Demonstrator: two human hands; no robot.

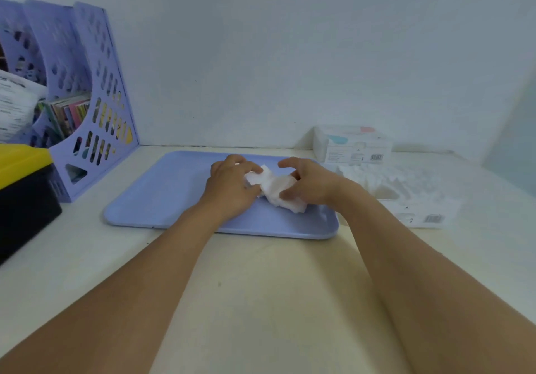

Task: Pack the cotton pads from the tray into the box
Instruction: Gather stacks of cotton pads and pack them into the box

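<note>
Both hands gather a loose heap of white cotton pads (272, 188) on the blue tray (162, 196): the left hand (232, 188) has a curled grip on the heap's left end, the right hand (307, 183) clasps its right. The open box (406, 196) sits on the bench (261, 280) just right of the tray, pads already inside

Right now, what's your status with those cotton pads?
Left hand and right hand gathering cotton pads on tray. Open box waits right. Path clear.
</note>
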